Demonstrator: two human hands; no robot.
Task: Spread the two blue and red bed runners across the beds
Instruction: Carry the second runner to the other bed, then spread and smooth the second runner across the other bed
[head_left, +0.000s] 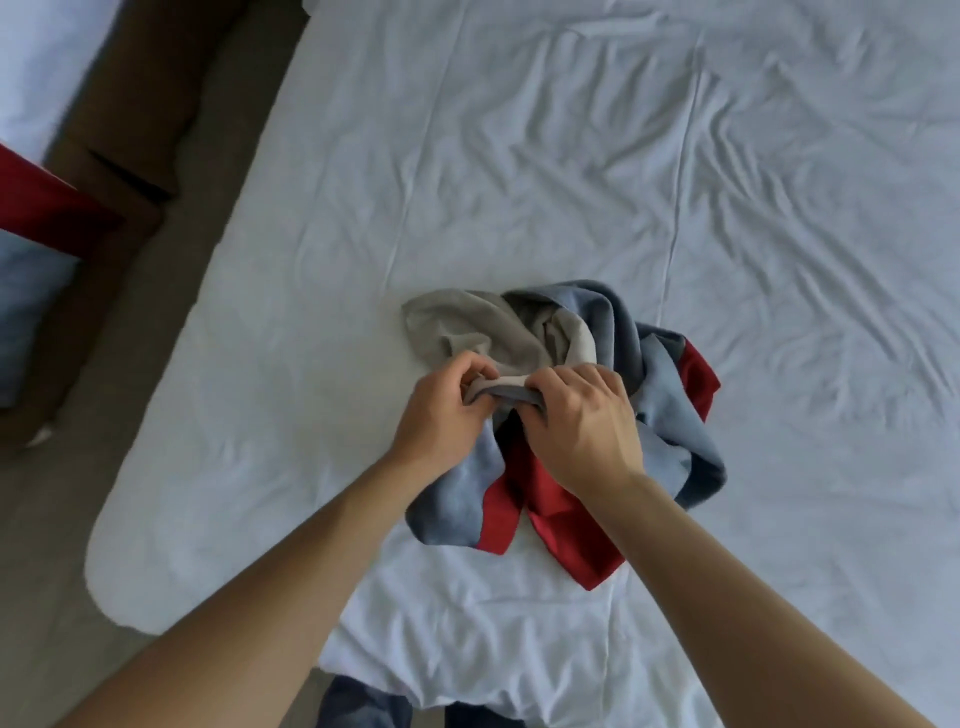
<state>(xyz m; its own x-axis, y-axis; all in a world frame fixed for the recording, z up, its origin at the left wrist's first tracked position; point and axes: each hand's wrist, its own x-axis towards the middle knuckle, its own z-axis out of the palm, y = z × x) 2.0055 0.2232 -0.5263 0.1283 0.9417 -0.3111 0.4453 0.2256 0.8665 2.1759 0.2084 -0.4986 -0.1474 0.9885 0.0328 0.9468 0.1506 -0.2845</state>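
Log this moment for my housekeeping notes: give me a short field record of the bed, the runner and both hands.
bed: white wrinkled sheet, seen from above
runner: blue and red bed runner, bunched in a heap near the bed's near edge, grey underside showing, not yet spread
left hand: left hand grips a grey fold of the runner
right hand: right hand grips the same fold, close beside the left
second bed: at far left, across a brown floor gap, a red and blue band lies on it
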